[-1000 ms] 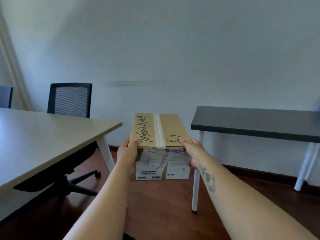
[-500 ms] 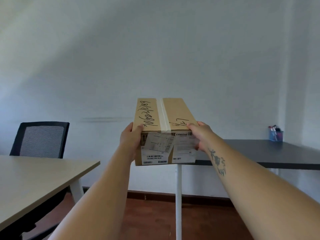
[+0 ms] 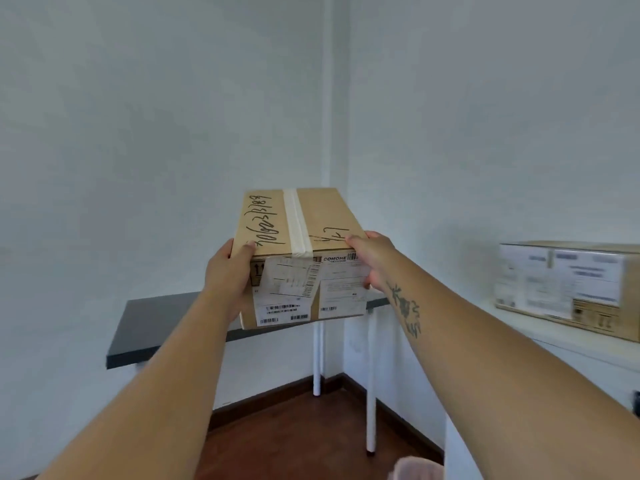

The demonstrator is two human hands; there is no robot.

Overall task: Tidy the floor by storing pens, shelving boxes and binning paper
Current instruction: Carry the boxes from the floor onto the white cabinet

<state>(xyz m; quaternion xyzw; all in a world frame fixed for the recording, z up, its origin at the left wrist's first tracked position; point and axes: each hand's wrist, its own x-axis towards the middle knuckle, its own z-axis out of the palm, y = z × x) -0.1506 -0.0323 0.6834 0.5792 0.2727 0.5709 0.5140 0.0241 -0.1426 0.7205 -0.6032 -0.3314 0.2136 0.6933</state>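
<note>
I hold a taped cardboard box (image 3: 311, 223) with black handwriting on top and white shipping labels on its near face, out in front of me at chest height. My left hand (image 3: 228, 275) grips its near left corner and my right hand (image 3: 372, 258) grips its near right corner. A second cardboard box (image 3: 568, 285) with white labels sits on a white shelf top (image 3: 561, 344) at the right. No pens or loose paper show.
A dark-topped table (image 3: 166, 323) with white legs stands against the wall behind the held box, in the room's corner. Brown floor (image 3: 294, 438) lies below it. A pale pink object (image 3: 419, 467) shows at the bottom edge, right of centre.
My view has swung right, away from the beige table and the chair, toward the corner. The box stays in both hands and the shelf with the second box has come into view.
</note>
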